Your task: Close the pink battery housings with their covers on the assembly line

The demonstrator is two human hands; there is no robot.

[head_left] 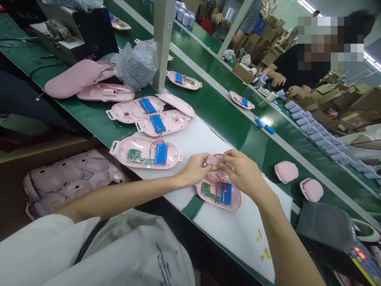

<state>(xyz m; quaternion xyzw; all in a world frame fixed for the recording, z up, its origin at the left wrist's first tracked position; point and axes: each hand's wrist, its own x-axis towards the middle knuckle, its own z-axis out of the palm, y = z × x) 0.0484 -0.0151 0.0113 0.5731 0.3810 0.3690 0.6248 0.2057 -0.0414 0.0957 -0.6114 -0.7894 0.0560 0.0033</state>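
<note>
Both of my hands grip a small pink plastic cover (214,160) by its two sides. My left hand (199,169) has it at the left edge, and my right hand (239,169) at the right, fingertips over its inner face. Just below lies an open pink shell (235,203), with a green circuit board (208,190) and a blue battery pack (226,194) in it. Red wires run from the shell up toward the cover. To the left, another pink shell (139,147) with a board and a blue battery rests on the white mat (226,226).
More pink shells (166,123) with batteries lie farther back, near a bubble-wrapped bundle (138,65). Yellow scraps (267,253) lie on the mat. A dark box with lit digits (327,226) stands at right. A carton of pink parts (71,178) sits at left. Co-workers are across the line.
</note>
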